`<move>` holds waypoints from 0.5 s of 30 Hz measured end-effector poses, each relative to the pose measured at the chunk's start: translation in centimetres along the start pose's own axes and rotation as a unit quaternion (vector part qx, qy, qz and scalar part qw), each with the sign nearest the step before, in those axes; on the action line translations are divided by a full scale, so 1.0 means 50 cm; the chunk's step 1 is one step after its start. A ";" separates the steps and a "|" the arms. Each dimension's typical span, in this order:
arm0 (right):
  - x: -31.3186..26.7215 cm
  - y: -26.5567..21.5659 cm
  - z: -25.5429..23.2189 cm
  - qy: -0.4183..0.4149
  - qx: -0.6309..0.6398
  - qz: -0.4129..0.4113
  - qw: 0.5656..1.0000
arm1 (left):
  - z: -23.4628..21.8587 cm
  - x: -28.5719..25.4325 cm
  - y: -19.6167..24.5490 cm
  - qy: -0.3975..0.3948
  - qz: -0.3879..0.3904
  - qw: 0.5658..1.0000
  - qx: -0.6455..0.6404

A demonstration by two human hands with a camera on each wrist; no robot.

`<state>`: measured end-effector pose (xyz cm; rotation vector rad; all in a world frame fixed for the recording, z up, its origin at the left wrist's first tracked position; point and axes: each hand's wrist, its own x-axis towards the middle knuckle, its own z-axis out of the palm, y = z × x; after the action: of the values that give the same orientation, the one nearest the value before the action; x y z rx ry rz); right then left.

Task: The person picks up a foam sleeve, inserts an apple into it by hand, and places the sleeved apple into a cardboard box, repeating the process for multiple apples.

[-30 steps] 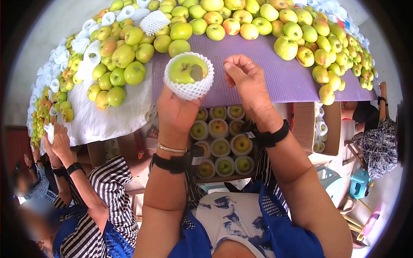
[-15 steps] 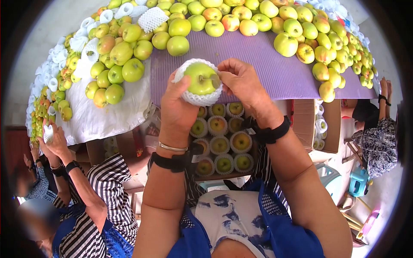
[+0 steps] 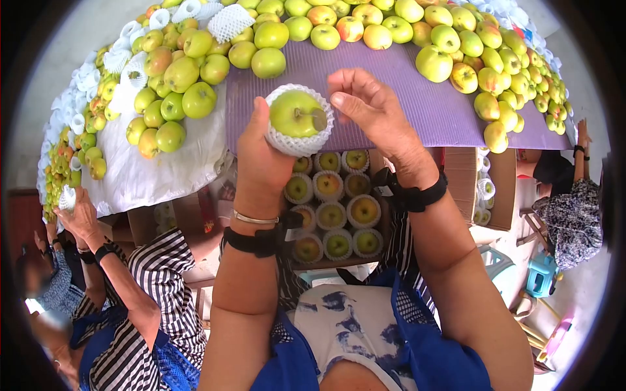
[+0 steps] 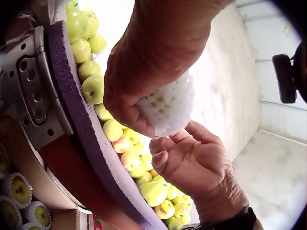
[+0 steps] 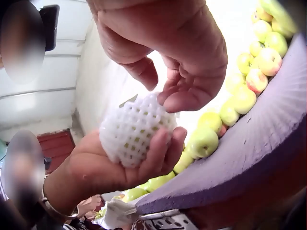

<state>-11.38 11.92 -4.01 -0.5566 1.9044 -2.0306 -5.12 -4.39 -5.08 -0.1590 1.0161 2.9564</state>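
Note:
My left hand (image 3: 261,159) grips a green apple (image 3: 290,112) in a white foam net (image 3: 306,142), with its stem end facing up. A small grey-green leaf (image 3: 319,118) sticks out by the stem. My right hand (image 3: 375,107) is just to the right of the apple, its fingers loosely bent with nothing visible between them. In the right wrist view the thumb and fingertips of that hand hang close over the upper edge of the net. The left fingers (image 5: 158,148) wrap the net from below.
Loose apples (image 3: 326,26) are heaped along the back and sides of the purple ridged mat (image 3: 280,58). Below its edge sits a box of netted apples (image 3: 331,215). Another carton (image 3: 499,195) stands at right. Foam nets (image 3: 231,23) lie at upper left. A person in stripes (image 3: 166,280) sits at left.
My right hand came to the leaf at the net's edge, then drew back slightly upward and right. The left hand, still holding the netted apple, shifted right and then slightly back left.

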 end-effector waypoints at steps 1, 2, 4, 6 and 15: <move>0.000 0.003 0.000 -0.006 0.011 -0.044 0.999 | 0.004 -0.001 0.001 0.004 -0.012 1.000 -0.023; -0.003 0.002 0.002 -0.021 -0.026 -0.077 0.996 | 0.000 -0.001 0.000 -0.015 -0.016 1.000 -0.016; -0.011 -0.008 0.016 -0.050 -0.098 -0.140 0.984 | -0.008 -0.001 -0.002 -0.052 -0.026 0.998 -0.005; -0.004 0.002 0.033 -0.058 -0.239 -0.212 0.946 | 0.003 0.002 -0.003 -0.011 -0.050 0.999 0.006; -0.012 -0.001 0.022 -0.130 -0.260 -0.150 0.945 | -0.030 0.007 -0.015 -0.078 -0.079 0.994 -0.015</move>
<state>-10.34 11.23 -3.97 -1.2424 2.2887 -1.4833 -5.29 -4.72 -6.76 -0.0080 0.8950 2.7919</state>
